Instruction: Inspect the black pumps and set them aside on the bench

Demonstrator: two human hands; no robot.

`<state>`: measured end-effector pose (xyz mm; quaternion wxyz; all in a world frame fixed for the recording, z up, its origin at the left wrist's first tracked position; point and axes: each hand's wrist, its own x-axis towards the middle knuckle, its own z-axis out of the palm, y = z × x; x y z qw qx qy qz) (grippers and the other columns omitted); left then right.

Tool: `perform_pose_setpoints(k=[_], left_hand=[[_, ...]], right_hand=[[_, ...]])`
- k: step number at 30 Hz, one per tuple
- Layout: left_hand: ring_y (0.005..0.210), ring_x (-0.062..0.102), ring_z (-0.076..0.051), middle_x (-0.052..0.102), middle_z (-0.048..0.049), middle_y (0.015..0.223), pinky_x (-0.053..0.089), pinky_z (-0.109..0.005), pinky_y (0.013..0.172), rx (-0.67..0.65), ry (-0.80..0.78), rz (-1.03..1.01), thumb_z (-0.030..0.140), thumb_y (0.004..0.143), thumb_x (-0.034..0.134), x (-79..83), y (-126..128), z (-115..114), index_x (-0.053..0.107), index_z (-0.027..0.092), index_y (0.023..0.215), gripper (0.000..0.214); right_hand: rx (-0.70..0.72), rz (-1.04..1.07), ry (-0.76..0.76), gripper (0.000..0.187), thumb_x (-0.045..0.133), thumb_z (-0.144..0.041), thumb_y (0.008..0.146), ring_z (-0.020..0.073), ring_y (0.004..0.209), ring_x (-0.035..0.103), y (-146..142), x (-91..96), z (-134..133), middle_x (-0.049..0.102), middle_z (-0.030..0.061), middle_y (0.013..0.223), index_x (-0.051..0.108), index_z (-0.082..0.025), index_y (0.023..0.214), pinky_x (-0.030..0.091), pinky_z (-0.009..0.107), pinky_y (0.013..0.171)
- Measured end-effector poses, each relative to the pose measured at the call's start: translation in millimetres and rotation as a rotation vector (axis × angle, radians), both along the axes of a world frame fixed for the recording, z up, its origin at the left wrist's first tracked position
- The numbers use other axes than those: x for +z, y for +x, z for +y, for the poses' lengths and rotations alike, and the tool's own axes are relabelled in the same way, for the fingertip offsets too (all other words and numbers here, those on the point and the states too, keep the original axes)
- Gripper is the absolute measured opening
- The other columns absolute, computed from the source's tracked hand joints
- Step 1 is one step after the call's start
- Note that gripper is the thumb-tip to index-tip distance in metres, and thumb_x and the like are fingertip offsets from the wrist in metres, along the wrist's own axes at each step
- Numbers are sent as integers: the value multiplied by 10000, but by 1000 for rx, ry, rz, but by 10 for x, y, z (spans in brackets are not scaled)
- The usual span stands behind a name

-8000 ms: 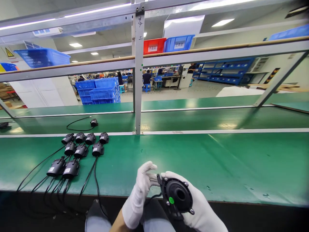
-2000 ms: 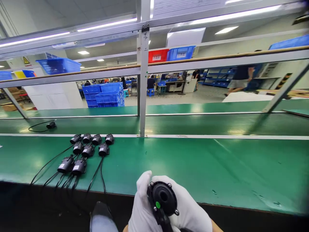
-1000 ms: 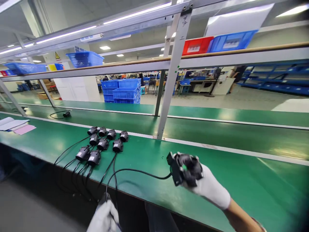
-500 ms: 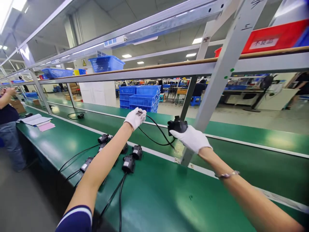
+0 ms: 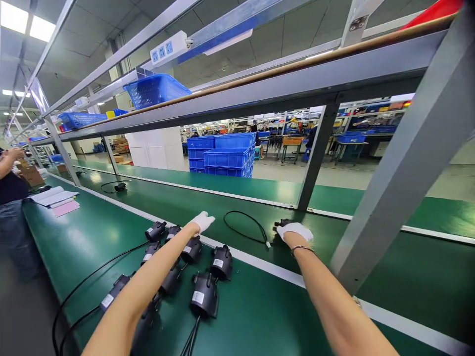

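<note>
My right hand (image 5: 297, 230), in a white glove, is closed around a small black pump-like unit (image 5: 285, 222) low over the green conveyor belt, and mostly covers it. A thin black cable (image 5: 243, 213) lies in a loop on the belt between my hands, its white connector (image 5: 267, 244) near the right hand. My left hand (image 5: 202, 222), also gloved, is above the near edge of the belt with fingers stretched out and holds nothing. Below it, several black units like it stand on the green bench, among them a labelled one (image 5: 205, 294) and another beside it (image 5: 221, 262).
A slanted grey post (image 5: 401, 148) rises right of my right arm. Overhead runs a shelf with a blue basket (image 5: 158, 91). Farther along the belt lies another corded unit (image 5: 120, 187). Papers (image 5: 55, 198) lie on the bench near another person (image 5: 11, 183). Blue crates (image 5: 228, 157) stand beyond.
My right hand has lowered the black unit from the air to the belt. My left hand has let go of the cable, which now lies looped on the belt. The view has shifted right.
</note>
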<state>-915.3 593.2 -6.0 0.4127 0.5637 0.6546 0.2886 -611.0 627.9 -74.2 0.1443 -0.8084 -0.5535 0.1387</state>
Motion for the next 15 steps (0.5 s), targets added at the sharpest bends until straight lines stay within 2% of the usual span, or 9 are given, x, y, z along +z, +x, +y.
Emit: perform_pose_setpoints(k=[3, 5, 7, 9, 11, 13, 15], left_hand=[[1211, 610, -288, 644, -154, 1320, 462, -476, 1063, -10, -13, 11, 380, 916, 673, 140, -230, -377, 557, 150, 1332, 489], [1192, 627, -284, 669, -170, 1294, 473, -423, 1040, -49, -1, -26, 414, 916, 650, 295, -360, -834, 544, 142, 1354, 527], [1176, 644, -270, 683, -157, 1291, 491, -395, 1024, -94, 20, -74, 456, 926, 617, 465, -491, -1415, 576, 155, 1325, 501], [1163, 656, -264, 693, -140, 1291, 504, -401, 1024, -137, 59, -146, 501, 929, 604, 606, -627, -2045, 623, 176, 1273, 474], [1128, 676, -269, 714, -134, 1251, 513, -427, 1022, -144, 100, -243, 551, 922, 611, 675, -752, -2642, 655, 185, 1235, 483], [1094, 693, -276, 731, -136, 1212, 517, -452, 1014, -105, 123, -341, 588, 918, 614, 655, -847, -3152, 664, 185, 1232, 513], [1078, 700, -283, 736, -142, 1199, 521, -462, 1004, -39, 130, -415, 615, 911, 617, 555, -904, -3554, 668, 179, 1234, 545]], right_hand=[[-7, -30, -126, 290, 647, -385, 1004, 231, 1039, 687, -39, 55, -48, 690, 94, 1192, 670, -158, 1183, 585, 438, 907], [75, -49, -111, 329, 641, -392, 1005, 254, 1088, 671, -161, 203, -156, 674, 106, 1228, 650, -145, 1223, 561, 482, 952], [237, -41, -49, 382, 609, -425, 1015, 276, 1141, 652, -383, 360, -396, 659, 126, 1273, 630, -139, 1267, 524, 513, 997], [463, 9, 19, 422, 536, -482, 1035, 272, 1152, 655, -698, 458, -796, 666, 128, 1292, 625, -165, 1299, 512, 468, 1006], [691, 77, 68, 443, 475, -531, 1039, 246, 1143, 669, -1070, 461, -1310, 683, 96, 1304, 618, -238, 1340, 517, 377, 979], [845, 121, 102, 538, 548, -580, 981, 266, 1179, 658, -1442, 381, -1824, 652, 72, 1374, 533, -307, 1445, 515, 367, 967], [914, 136, 97, 724, 738, -561, 834, 337, 1205, 637, -1757, 266, -2218, 617, 104, 1416, 515, -286, 1465, 519, 417, 957]])
